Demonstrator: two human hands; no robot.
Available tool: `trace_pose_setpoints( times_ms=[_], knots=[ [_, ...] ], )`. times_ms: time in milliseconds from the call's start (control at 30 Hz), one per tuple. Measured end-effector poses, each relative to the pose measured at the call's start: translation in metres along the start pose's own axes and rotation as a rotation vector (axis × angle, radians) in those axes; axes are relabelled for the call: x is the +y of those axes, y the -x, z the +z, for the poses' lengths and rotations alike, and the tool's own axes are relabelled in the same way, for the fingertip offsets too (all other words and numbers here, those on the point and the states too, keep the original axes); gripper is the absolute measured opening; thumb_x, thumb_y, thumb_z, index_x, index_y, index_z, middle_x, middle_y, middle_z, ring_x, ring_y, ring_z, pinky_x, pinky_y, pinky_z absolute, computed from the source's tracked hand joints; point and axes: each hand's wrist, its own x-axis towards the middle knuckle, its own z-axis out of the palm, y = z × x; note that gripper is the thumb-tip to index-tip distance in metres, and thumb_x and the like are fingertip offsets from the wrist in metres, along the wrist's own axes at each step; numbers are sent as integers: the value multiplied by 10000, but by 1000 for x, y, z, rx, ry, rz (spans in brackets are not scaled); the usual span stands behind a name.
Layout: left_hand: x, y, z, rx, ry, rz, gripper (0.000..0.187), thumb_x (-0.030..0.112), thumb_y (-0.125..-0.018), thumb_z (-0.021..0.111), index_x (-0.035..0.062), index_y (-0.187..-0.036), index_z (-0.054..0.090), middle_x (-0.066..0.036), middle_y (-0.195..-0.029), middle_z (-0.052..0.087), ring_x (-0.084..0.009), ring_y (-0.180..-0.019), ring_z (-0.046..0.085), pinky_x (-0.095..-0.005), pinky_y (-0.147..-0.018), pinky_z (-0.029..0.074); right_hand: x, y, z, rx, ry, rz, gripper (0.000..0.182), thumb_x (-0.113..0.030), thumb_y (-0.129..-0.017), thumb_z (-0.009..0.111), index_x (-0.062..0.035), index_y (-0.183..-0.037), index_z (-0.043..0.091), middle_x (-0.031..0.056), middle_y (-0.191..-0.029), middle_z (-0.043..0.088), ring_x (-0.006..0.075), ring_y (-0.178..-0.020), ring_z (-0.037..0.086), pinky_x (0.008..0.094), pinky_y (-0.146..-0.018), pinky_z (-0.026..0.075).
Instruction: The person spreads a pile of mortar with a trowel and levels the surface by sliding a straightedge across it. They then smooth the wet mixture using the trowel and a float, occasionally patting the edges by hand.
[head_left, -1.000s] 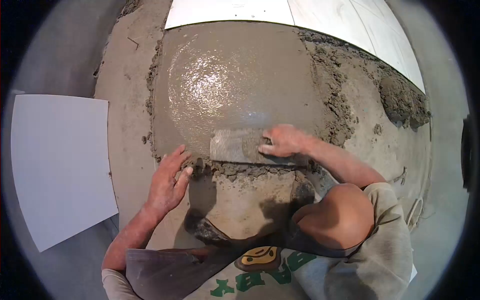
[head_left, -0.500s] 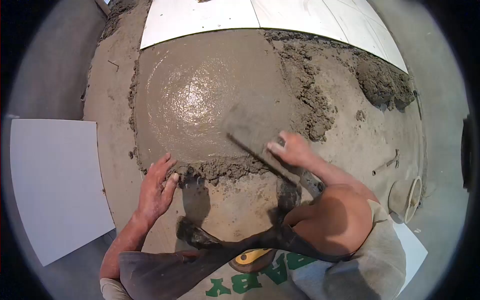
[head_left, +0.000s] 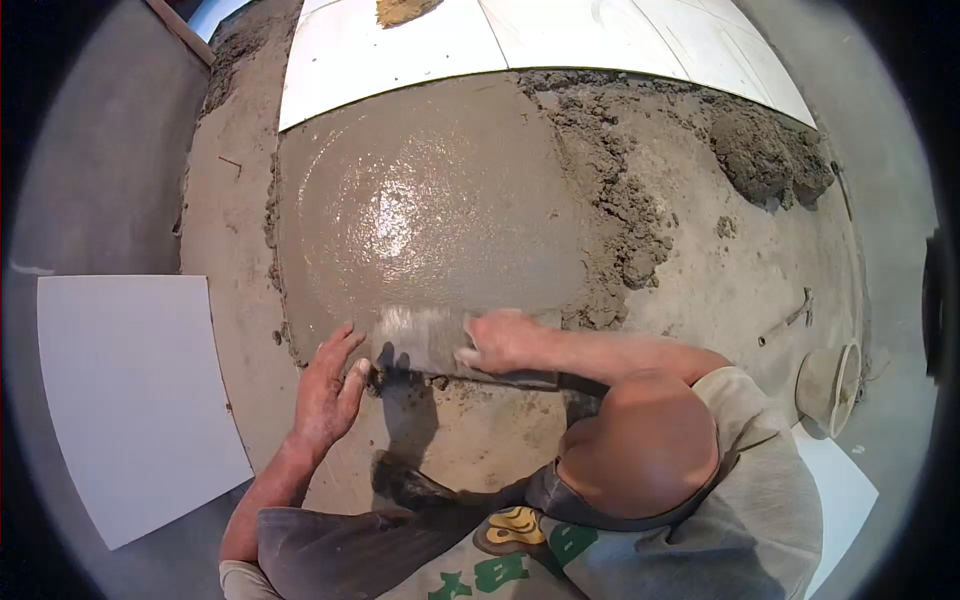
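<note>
A wet, smooth mortar bed [head_left: 450, 230] lies in front of me, shiny at its left middle. My right hand [head_left: 502, 342] is closed on a flat rectangular trowel [head_left: 420, 338], whose blade lies along the bed's near edge. The trowel's handle is mostly hidden under the fingers. My left hand [head_left: 328, 390] hovers by the bed's near left corner, fingers apart and holding nothing. Crumbly mortar [head_left: 640, 240] runs down the bed's right side.
White tiles [head_left: 590, 35] cover the floor at the far side. One loose white tile [head_left: 135, 400] lies at left. To the right are a mortar heap [head_left: 765, 165], a hammer-like tool [head_left: 788, 320] and a bucket [head_left: 825, 385] on its side.
My right hand has brought the trowel left and nearer to me, turning it from a slant to lie along the near edge. My left hand stays open near the corner.
</note>
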Motion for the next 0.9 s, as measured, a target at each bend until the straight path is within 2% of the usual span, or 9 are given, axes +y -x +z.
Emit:
trace_pose_setpoints(
  times_ms=[167, 300, 367, 433, 500, 633, 700, 733, 900],
  knots=[
    [-12, -4, 1, 22, -55, 34, 350, 180, -922, 560, 31, -1238, 567, -216, -1353, 501, -385, -1273, 461, -439, -1057, 367, 22, 48, -14, -134, 91, -73, 534, -465, -870, 536, 38, -1036, 608, 261, -945, 648, 392, -932, 631, 481, -847, 499],
    [-14, -13, 7, -4, -84, 38, 347, 168, -922, 552, 33, -1241, 566, -219, -1358, 496, -383, -1277, 458, -440, -1059, 366, 86, 94, -45, 114, -100, 144, 618, -541, -853, 552, 38, -1064, 596, 250, -945, 647, 386, -928, 620, 479, -799, 488],
    [-11, -21, 12, -11, -57, 50, 350, 168, -921, 553, 34, -1244, 564, -218, -1359, 496, -382, -1276, 460, -444, -1058, 367, 134, 118, -55, 345, -207, 139, 585, -497, -869, 586, 39, -1102, 568, 192, -861, 647, 293, -766, 653, 421, -672, 506],
    [-3, -29, 15, -17, -85, 47, 362, 181, -921, 553, 37, -1254, 559, -215, -1362, 495, -378, -1272, 466, -453, -1057, 369, 154, 153, -75, 333, -847, 315, 489, -398, -897, 611, 28, -1126, 535, 105, -774, 610, 172, -573, 616, 330, -526, 489],
    [1, -36, 19, -32, -117, 45, 365, 190, -923, 553, 39, -1255, 560, -216, -1363, 494, -380, -1272, 466, -452, -1056, 370, 179, 171, -79, 482, -1011, 366, 420, -329, -915, 614, 11, -1139, 512, 46, -740, 570, 96, -454, 547, 267, -439, 445],
    [6, -46, 26, -59, -174, 39, 372, 215, -925, 557, 42, -1254, 562, -213, -1360, 498, -375, -1267, 472, -455, -1052, 374, 257, 171, -78, 623, -758, 559, 473, -372, -912, 602, 27, -1153, 522, 110, -841, 642, 211, -640, 638, 336, -559, 515],
    [13, -52, 30, -57, -185, 55, 372, 219, -926, 558, 48, -1256, 562, -212, -1354, 502, -374, -1260, 478, -456, -1050, 377, 299, 164, -67, 864, 82, 693, 518, -404, -907, 579, 42, -1164, 522, 203, -999, 657, 358, -908, 636, 421, -775, 510],
    [15, -52, 30, -35, -192, 64, 372, 224, -927, 559, 55, -1258, 561, -212, -1348, 507, -374, -1252, 484, -458, -1047, 379, 287, 169, -83, 766, -123, 796, 541, -415, -886, 577, 49, -1160, 524, 265, -1121, 607, 438, -1085, 547, 459, -925, 431],
    [8, -52, 32, 8, -175, 54, 367, 238, -930, 556, 76, -1260, 558, -210, -1331, 518, -376, -1235, 493, -465, -1055, 371, 344, 165, -41, 1029, -29, 687, 500, -374, -867, 600, 34, -1154, 564, 289, -1099, 606, 433, -1063, 566, 455, -892, 442]
  ],
)
